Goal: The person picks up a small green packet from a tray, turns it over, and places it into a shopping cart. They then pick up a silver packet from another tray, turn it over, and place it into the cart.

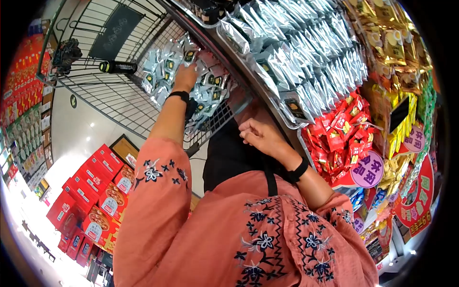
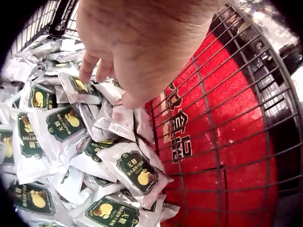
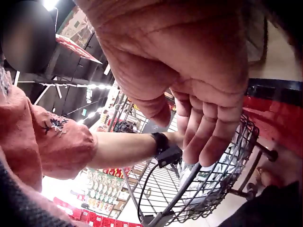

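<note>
Silvery packets with dark green labels (image 1: 210, 95) lie heaped in a wire shopping cart (image 1: 95, 91). The left hand (image 1: 186, 77) reaches down onto the heap, and in the left wrist view that hand (image 2: 137, 52) has its fingertips among the packets (image 2: 137, 170); whether it pinches one is hidden. Outside the cart, beside the display shelf, the right hand (image 1: 263, 136) hangs in the air with its fingers loosely bent and holding nothing. The right wrist view shows this hand (image 3: 189, 80) from the palm side, above the cart's rim.
Rows of silver packets (image 1: 306, 52) fill the shelf at right, with red packets (image 1: 339, 129) beside them. A black bottle-like object (image 1: 118, 67) lies at the cart's far side. Stacked red boxes (image 1: 91, 182) stand at lower left.
</note>
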Tool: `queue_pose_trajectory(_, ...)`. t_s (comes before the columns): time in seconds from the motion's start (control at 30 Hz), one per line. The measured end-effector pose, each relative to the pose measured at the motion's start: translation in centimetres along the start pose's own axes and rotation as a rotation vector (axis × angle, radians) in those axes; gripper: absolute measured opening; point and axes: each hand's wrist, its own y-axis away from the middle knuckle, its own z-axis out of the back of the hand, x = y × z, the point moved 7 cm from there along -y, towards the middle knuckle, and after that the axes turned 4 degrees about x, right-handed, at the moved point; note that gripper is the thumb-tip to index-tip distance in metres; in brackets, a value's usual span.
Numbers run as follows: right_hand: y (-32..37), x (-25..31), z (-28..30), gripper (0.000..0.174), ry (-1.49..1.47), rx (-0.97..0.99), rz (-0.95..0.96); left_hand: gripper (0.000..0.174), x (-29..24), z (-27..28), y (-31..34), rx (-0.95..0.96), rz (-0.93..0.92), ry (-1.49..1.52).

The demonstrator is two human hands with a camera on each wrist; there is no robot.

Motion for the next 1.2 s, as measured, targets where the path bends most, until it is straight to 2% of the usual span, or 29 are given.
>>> queue_pose_trajectory(0.07,-0.2,-0.9,-0.2,0.024,-0.042,0.019,-0.017,0.038,-1.1,-0.5,-0.6,0.054,0.116,-0.025)
queue_pose_trajectory(0.13,-0.3,-1.4,-0.4,0.024,-0.073,0.031,-0.024,0.037,0.2,-2.3,-1.8,0.081,0.184,-0.036)
queue_pose_trajectory(0.27,-1.0,-0.7,0.0,0.025,-0.094,0.032,0.004,0.037,1.8,-3.1,-2.6,0.137,0.163,-0.077)
queue_pose_trajectory(0.3,-1.1,-0.4,0.1,0.025,-0.098,0.031,0.014,0.037,2.6,-3.2,-2.6,0.071,0.155,-0.046)
queue_pose_trajectory(0.33,-1.2,0.2,0.2,0.024,-0.095,0.023,0.026,0.036,2.1,-2.3,-2.2,0.04,0.074,-0.095)
queue_pose_trajectory(0.37,-1.3,0.7,0.2,0.024,-0.091,0.016,0.038,0.034,1.5,-1.7,-1.9,0.085,-0.028,-0.166)
queue_pose_trajectory(0.4,-1.4,1.4,0.3,0.024,-0.087,0.009,0.052,0.032,-1.3,1.1,0.3,0.13,-0.129,-0.238)
queue_pose_trajectory(0.43,-1.4,2.4,0.4,0.024,-0.059,0.006,0.065,0.033,-1.7,2.5,1.7,0.009,-0.114,-0.163)
queue_pose_trajectory(0.47,-1.3,3.4,0.4,0.024,-0.031,0.003,0.077,0.042,-0.2,3.0,3.1,-0.306,-0.126,0.075)
queue_pose_trajectory(0.53,-1.0,4.8,0.3,0.024,0.013,0.01,0.108,0.046,0.4,3.4,5.3,-0.083,0.052,0.517)
queue_pose_trajectory(0.63,-0.6,7.6,0.1,0.027,0.139,0.025,0.188,0.044,-5.6,8.9,12.6,-0.14,0.147,0.962)
queue_pose_trajectory(0.73,-0.7,9.2,-0.2,0.032,0.161,-0.067,0.373,0.043,-7.9,10.9,16.7,-0.151,0.097,1.08)
queue_pose_trajectory(0.77,-0.1,10.1,-0.1,0.04,0.18,-0.122,0.415,0.04,-8.7,11.4,18.1,-0.18,0.097,1.117)
queue_pose_trajectory(0.87,-0.5,10.9,-0.2,0.052,0.178,-0.201,0.43,0.044,-12.6,14.4,22.0,-0.186,-0.004,0.986)
queue_pose_trajectory(0.9,-0.6,11.4,-0.4,0.062,0.186,-0.204,0.444,0.04,-14.1,15.5,23.4,-0.192,-0.026,0.966)
queue_pose_trajectory(1.03,-1.6,12.8,-1.3,0.059,-0.074,-0.145,0.463,0.035,-17.8,17.9,27.6,-0.256,-0.122,0.923)
queue_pose_trajectory(1.13,-0.5,14.3,-1.6,0.051,-0.199,-0.045,0.4,0.035,-19.0,18.8,29.9,-0.279,-0.179,0.93)
queue_pose_trajectory(1.17,-0.3,14.6,-1.6,0.04,-0.166,-0.024,0.431,0.033,-19.2,19.0,30.4,-0.31,-0.183,1.003)
queue_pose_trajectory(1.2,0.2,15.1,-1.6,0.037,-0.156,-0.032,0.455,0.033,-19.0,19.2,30.8,-0.331,-0.171,1.034)
